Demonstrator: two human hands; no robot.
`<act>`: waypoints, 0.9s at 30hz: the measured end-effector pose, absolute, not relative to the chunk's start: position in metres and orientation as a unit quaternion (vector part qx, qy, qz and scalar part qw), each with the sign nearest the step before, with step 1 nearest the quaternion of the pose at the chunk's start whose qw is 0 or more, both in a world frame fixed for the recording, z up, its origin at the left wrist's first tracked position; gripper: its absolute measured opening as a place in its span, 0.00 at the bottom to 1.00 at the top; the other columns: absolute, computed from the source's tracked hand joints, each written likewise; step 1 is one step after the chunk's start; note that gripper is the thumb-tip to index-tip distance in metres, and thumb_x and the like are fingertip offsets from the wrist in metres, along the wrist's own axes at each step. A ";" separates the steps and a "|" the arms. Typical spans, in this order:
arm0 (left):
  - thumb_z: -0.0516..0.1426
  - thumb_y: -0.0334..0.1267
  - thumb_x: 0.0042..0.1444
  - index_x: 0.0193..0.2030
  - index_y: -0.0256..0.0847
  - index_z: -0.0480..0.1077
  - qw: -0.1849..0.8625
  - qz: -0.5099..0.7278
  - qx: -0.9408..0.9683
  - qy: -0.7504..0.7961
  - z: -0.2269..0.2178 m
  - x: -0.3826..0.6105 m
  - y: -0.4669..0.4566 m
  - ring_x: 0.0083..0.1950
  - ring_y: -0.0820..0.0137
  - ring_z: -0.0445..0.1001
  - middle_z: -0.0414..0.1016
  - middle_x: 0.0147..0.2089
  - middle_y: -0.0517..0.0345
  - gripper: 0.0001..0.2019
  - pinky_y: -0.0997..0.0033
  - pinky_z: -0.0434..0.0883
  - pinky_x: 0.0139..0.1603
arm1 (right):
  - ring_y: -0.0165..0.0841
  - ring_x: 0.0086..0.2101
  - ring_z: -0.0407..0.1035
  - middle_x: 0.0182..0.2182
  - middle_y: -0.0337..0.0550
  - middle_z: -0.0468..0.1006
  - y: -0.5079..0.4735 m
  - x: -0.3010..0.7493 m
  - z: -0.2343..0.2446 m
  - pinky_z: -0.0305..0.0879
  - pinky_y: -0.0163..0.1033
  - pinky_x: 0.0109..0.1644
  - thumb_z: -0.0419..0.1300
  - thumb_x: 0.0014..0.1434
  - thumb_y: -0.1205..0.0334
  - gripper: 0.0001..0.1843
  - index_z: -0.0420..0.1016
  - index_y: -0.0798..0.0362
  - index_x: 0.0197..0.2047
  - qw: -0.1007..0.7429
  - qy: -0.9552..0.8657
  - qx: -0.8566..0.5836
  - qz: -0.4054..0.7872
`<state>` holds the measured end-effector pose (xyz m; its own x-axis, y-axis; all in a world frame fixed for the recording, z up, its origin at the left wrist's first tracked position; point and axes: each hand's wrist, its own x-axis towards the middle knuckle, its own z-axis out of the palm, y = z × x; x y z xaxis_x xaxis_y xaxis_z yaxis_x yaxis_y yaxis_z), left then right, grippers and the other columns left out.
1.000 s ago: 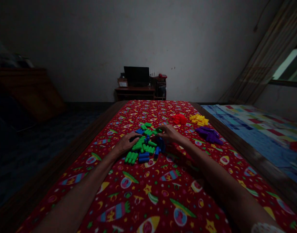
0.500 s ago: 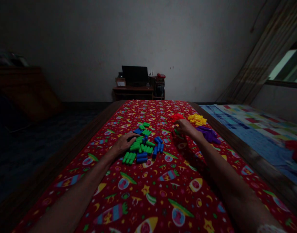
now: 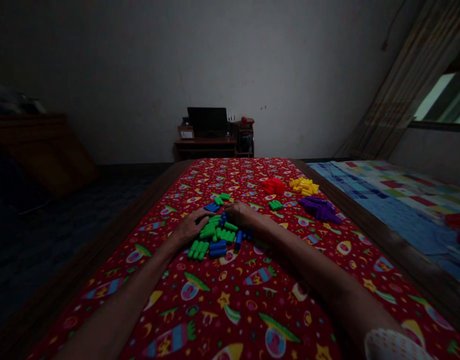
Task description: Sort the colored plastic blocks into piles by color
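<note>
- Left hand (image 3: 190,226) – bare, with a slim wrist; the finer detail of the nails and knuckles is lost in the dim light.
- Left forearm (image 3: 122,300) – bare along all that shows, narrow at the wrist and broadening evenly towards the lower edge of the view.
- Right hand (image 3: 243,214): bare too, its fingertips in shadow and hard to make out.
- Right forearm (image 3: 320,270): long, smooth in outline, thickening towards the elbow.
- Sleeve (image 3: 395,346) on the right arm: whitish, dotted with small darker marks, its rounded edge circling the arm; the fabric's exact weave is unclear.
</note>
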<state>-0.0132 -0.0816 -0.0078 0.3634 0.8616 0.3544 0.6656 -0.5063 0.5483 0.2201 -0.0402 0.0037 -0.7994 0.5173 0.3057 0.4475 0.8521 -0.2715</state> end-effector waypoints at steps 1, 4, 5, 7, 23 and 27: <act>0.49 0.51 0.57 0.44 0.42 0.78 0.157 0.313 0.809 0.471 -0.008 -0.013 -0.081 0.48 0.59 0.77 0.80 0.47 0.51 0.21 0.60 0.73 0.54 | 0.33 0.36 0.73 0.37 0.49 0.81 -0.042 0.227 0.008 0.65 0.35 0.42 0.55 0.57 0.74 0.13 0.80 0.57 0.40 0.180 -0.940 -0.272 0.098; 0.49 0.52 0.57 0.44 0.43 0.78 0.155 0.317 0.808 0.472 -0.009 -0.014 -0.080 0.48 0.59 0.77 0.81 0.47 0.52 0.21 0.61 0.73 0.53 | 0.35 0.41 0.74 0.42 0.48 0.82 -0.049 0.252 0.024 0.66 0.35 0.45 0.54 0.57 0.74 0.19 0.79 0.55 0.48 0.180 -0.914 -0.346 0.107; 0.49 0.52 0.57 0.44 0.43 0.78 0.154 0.316 0.808 0.472 -0.009 -0.014 -0.080 0.48 0.59 0.77 0.81 0.47 0.52 0.22 0.61 0.73 0.53 | 0.36 0.43 0.74 0.45 0.49 0.81 -0.052 0.262 0.030 0.66 0.36 0.46 0.53 0.58 0.74 0.20 0.78 0.54 0.51 0.184 -0.902 -0.379 0.100; 0.49 0.53 0.57 0.45 0.43 0.77 0.154 0.314 0.808 0.473 -0.009 -0.014 -0.080 0.47 0.59 0.77 0.81 0.46 0.52 0.22 0.61 0.73 0.52 | 0.39 0.46 0.74 0.48 0.53 0.80 -0.056 0.281 0.039 0.66 0.38 0.48 0.53 0.60 0.72 0.22 0.75 0.54 0.56 0.174 -0.873 -0.450 0.066; 0.50 0.53 0.56 0.44 0.43 0.78 0.160 0.314 0.809 0.472 -0.009 -0.015 -0.079 0.47 0.59 0.77 0.81 0.46 0.51 0.22 0.61 0.73 0.52 | 0.34 0.38 0.70 0.40 0.54 0.79 -0.065 0.292 0.048 0.61 0.35 0.41 0.50 0.66 0.66 0.14 0.76 0.58 0.47 0.133 -0.853 -0.503 -0.030; 0.50 0.52 0.56 0.45 0.42 0.78 0.162 0.315 0.805 0.475 -0.009 -0.015 -0.079 0.46 0.59 0.77 0.81 0.46 0.51 0.22 0.61 0.73 0.52 | 0.31 0.31 0.68 0.32 0.49 0.79 -0.049 0.249 0.055 0.58 0.34 0.35 0.48 0.64 0.69 0.16 0.78 0.59 0.40 0.146 -0.903 -0.403 -0.017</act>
<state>-0.0146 -0.0794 -0.0093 0.3499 0.8680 0.3524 0.6638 -0.4952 0.5605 0.2485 -0.0488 0.0552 -0.6323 0.7234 0.2773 0.7332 0.6744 -0.0873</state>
